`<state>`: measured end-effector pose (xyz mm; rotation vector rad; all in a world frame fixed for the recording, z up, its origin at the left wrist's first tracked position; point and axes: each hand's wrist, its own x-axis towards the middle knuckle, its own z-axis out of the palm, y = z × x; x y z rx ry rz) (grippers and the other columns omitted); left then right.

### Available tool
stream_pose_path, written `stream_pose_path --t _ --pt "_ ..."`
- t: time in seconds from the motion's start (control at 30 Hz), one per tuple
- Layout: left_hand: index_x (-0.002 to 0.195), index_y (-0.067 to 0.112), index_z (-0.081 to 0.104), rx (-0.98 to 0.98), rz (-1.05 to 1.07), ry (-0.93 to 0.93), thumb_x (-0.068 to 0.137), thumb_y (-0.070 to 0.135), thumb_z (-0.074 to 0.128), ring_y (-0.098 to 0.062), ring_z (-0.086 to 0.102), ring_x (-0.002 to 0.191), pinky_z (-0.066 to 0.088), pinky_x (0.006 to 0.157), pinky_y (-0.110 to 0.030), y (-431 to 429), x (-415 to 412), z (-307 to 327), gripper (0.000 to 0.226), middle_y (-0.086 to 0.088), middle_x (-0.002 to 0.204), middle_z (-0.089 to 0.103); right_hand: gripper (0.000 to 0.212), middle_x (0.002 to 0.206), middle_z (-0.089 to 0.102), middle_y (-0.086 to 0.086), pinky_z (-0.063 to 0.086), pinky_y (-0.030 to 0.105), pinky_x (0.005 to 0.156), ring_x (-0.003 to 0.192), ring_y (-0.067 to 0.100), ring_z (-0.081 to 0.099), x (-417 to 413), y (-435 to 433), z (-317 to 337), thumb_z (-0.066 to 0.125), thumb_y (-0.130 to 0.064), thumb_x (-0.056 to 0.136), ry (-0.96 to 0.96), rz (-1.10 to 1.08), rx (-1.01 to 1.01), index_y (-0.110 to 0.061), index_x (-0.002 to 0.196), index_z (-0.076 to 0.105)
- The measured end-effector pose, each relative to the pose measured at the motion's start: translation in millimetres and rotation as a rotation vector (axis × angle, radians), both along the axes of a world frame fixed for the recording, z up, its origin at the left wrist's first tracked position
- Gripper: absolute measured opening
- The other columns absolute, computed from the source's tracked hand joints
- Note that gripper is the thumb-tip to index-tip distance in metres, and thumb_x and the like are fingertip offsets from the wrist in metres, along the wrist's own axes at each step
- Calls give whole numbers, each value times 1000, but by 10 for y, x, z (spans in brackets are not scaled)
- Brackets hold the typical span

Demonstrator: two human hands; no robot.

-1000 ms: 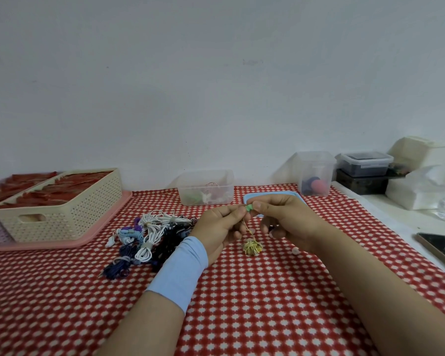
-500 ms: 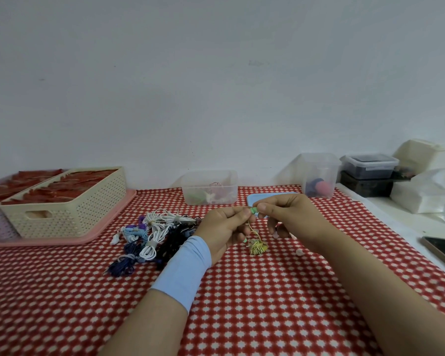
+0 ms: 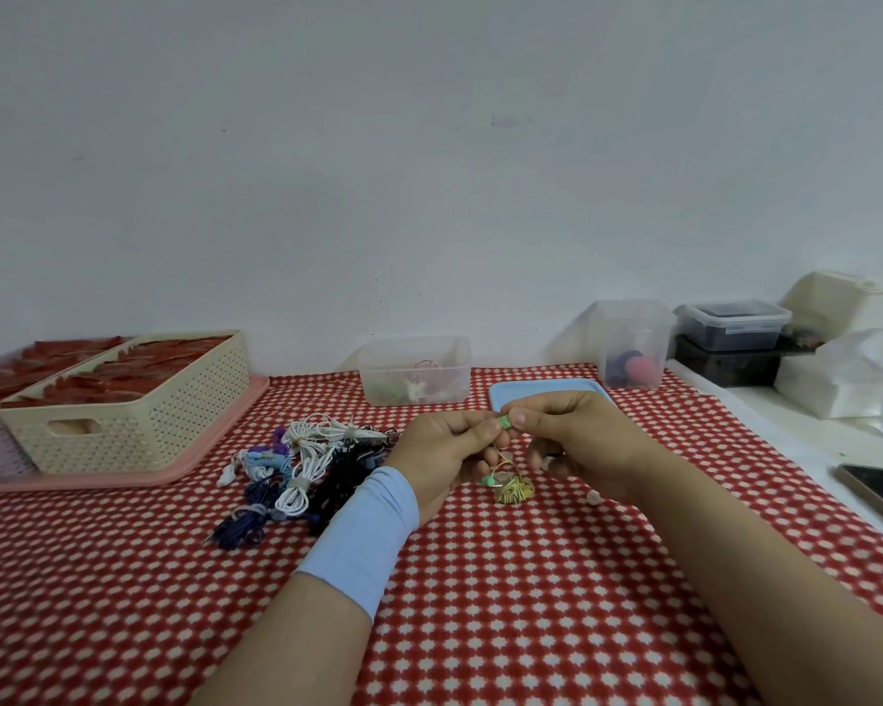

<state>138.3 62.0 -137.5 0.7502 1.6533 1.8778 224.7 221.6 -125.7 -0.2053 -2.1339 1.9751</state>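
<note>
Work in hand: an earphone set being handled over the red checked tablecloth (image 3: 480, 578). Winding or unwinding, the view does not settle.
Left hand (image 3: 444, 450): thumb and forefinger pinch the green earbud (image 3: 504, 423) from its left. The other fingers are curled under, and it is hard to tell whether they also trap the lead.
Right hand (image 3: 577, 440): thumb and forefinger tips pinch the same bud from its right. The lower fingers are curled loosely above the cloth.
Task's thing: the bud is held above the table between the two hands. A thin lead (image 3: 503, 457) drops from it to the yellow-green cable coil (image 3: 513, 491), which rests on the cloth just below, with a second green bud (image 3: 488, 481) beside it.
Nearby: a pile of bundled earphones (image 3: 302, 471) lies left of the left wrist, and a blue lid (image 3: 546, 389) and a clear tub (image 3: 414, 369) sit behind the hands.
Risk, slip: the bud is small and both grips are at the fingertips, so a sideways tug could probably pop it free.
Risk, tangle: pulling upward while the coil lies slack may tighten loops into a knot.
Risk, strain: a sharp pull at the bud's neck could stress the thin lead.
Risk, mix-up: if the coil drags left, it may snag the pile.
</note>
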Motion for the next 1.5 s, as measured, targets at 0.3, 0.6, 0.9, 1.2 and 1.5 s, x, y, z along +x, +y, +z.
stream_pose_path --t 0.3,0.6,0.9,1.2,1.5 --pt "95 8 73 -19 112 30 95 8 61 -10 60 57 51 53 -20 57 20 -4 12 -2 75 71 7 71 75 4 47 26 43 52 17 65 -12 -71 19 73 -11 90 139 -188 175 -9 95 78" --pt "99 11 69 -79 128 178 92 4 64 -14 64 55 54 52 -23 37 19 -4 11 -6 80 75 11 75 77 4 53 23 50 58 14 68 30 -37 36 77 -10 85 90 -148 280 -12 96 78" --pt "90 16 71 -68 137 204 94 8 63 -16 64 55 53 51 -24 24 9 -5 12 -2 74 73 12 78 77 0 56 34 55 58 20 65 5 -2 21 81 -16 82 135 -148 420 -18 94 80" --pt "93 7 73 -37 88 60 95 11 62 -15 62 59 52 53 -24 20 -2 -13 12 -5 78 72 16 80 77 -3 56 29 52 56 20 67 15 -10 27 79 -14 84 201 -156 460 -20 98 79" --pt "100 10 72 -13 37 36 96 10 60 -13 61 63 51 54 -22 -9 -31 -17 13 -3 79 70 20 92 78 0 54 33 57 66 20 70 59 -8 78 70 -23 93 116 -74 262 -22 112 76"
